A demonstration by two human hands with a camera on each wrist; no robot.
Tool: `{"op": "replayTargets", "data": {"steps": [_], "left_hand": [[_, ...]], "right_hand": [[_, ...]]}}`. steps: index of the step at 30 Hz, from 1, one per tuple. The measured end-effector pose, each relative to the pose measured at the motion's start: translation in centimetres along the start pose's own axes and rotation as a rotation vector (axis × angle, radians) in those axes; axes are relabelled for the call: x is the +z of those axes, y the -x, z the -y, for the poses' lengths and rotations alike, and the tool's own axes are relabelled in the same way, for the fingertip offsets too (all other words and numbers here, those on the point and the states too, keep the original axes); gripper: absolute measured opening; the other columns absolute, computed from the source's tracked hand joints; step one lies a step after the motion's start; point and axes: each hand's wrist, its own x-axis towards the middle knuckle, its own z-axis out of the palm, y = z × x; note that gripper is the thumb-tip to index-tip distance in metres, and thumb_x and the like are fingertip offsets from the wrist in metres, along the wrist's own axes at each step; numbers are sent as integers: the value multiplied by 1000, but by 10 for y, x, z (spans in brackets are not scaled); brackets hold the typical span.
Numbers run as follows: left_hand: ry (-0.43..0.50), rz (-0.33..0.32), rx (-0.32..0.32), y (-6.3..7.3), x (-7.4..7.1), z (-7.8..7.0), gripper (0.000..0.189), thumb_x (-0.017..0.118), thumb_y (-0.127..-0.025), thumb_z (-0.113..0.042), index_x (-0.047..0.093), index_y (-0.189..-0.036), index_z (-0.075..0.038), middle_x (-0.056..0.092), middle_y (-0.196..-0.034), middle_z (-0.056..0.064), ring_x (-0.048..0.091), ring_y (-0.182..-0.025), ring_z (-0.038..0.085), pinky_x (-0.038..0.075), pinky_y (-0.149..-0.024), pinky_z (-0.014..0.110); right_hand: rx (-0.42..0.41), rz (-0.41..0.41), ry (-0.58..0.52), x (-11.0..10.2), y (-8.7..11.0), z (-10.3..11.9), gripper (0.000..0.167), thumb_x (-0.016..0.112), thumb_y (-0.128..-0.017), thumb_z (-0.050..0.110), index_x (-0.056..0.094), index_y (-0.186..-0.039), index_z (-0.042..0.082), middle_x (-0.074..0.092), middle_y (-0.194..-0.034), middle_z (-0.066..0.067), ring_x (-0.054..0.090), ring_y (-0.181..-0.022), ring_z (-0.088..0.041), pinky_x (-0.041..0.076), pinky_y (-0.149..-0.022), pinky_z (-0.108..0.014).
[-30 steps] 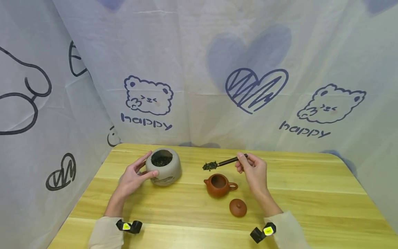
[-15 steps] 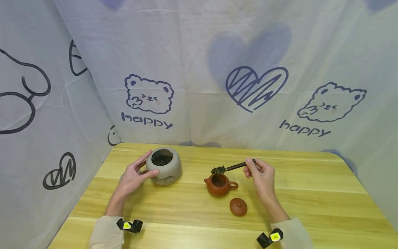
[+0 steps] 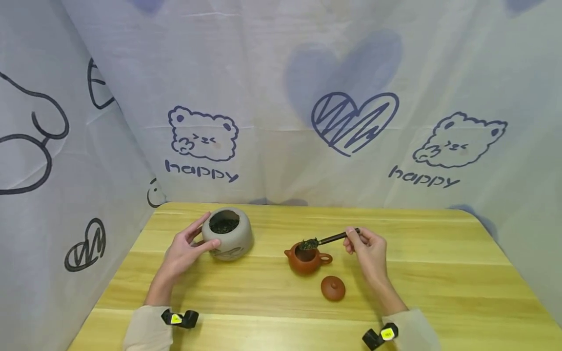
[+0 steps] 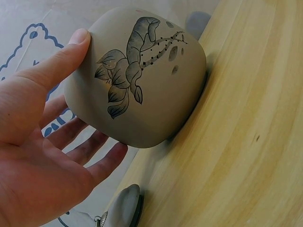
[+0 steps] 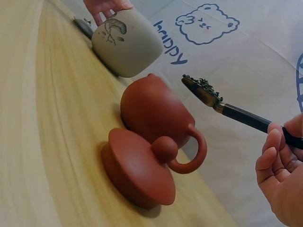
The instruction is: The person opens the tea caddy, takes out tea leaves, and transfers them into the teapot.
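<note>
My left hand [image 3: 184, 251] grips the side of a grey tea jar [image 3: 234, 243], with the thumb on the near side. Dark tea leaves [image 3: 225, 225] lie inside the jar. In the left wrist view, a painted flower [image 4: 128, 71] marks its wall. My right hand [image 3: 368, 248] pinches the dark handle of a tea scoop [image 3: 333, 238]. Leaves [image 5: 203, 86] are heaped on the scoop's head, which is over the mouth of a lidless reddish-brown teapot [image 3: 303, 265]. The teapot's handle points right, and its spout points left.
The teapot lid [image 3: 333, 288] lies knob up on the wooden table [image 3: 246, 312], in front of the teapot. A small grey object with a metal ring [image 4: 124, 208] sits near my left hand. A printed cloth [image 3: 272, 146] hangs behind the table.
My right hand first moved right with the loaded scoop, then brought its head nearer, over the teapot's opening. My left hand keeps its hold on the jar.
</note>
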Motion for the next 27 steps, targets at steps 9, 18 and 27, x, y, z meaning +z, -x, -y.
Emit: {"op": "replayTargets", "data": {"steps": [9, 18, 27], "left_hand": [[2, 2, 1, 0, -2, 2, 82, 80, -92, -30, 36, -162, -24, 24, -169, 8, 27, -152, 40, 30, -119, 58], [-5, 6, 15, -2, 1, 1, 82, 80, -92, -29, 37, -161, -24, 27, -168, 6, 28, -151, 40, 29, -119, 60], [-4, 8, 31, -1, 2, 3, 82, 80, -92, -28, 36, -161, -22, 27, -168, 7, 28, -151, 40, 29, -119, 60]], "right_hand": [[-1, 26, 45, -1, -2, -8, 34, 66, -103, 20, 69, -93, -12, 67, -75, -22, 64, -63, -25, 57, -57, -29], [-9, 47, 65, -1, 2, -8, 31, 67, -102, 19, 70, -92, -10, 67, -78, -27, 64, -63, -25, 58, -57, -29], [-78, 124, 90, 2, 1, -11, 25, 68, -102, 17, 71, -96, -7, 68, -80, -27, 68, -66, -27, 60, -60, -30]]}}
